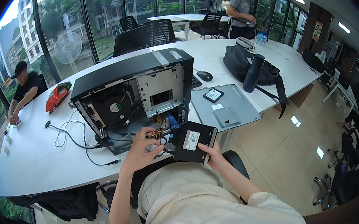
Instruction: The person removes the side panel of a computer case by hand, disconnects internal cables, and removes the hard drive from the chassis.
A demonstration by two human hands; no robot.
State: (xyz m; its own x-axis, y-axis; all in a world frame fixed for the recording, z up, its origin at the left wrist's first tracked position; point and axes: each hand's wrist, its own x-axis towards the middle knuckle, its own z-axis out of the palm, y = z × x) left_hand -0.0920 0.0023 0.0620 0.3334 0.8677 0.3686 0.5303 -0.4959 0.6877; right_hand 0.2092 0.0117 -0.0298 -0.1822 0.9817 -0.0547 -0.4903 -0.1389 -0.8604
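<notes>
A flat black computer drive (190, 142) with a white label is held by my right hand (213, 154), thumb on its top face and fingers hidden underneath. To its left, my left hand (142, 150) pinches thin multicoloured cables (156, 133) close to the drive's end. Whether a plug there is seated in the drive, I cannot tell. Just beyond both hands stands an opened black desktop computer case (134, 95) with a fan and blue connectors inside. The cables run out of its lower part.
A grey side panel (235, 106) at the right carries a small solid-state drive (213, 94). Nearby are a mouse (204, 75), a dark bottle (254, 73) and a black bag (237, 60). Loose black cables (87, 141) and an orange packet (58, 96) lie left. Two other people are farther off.
</notes>
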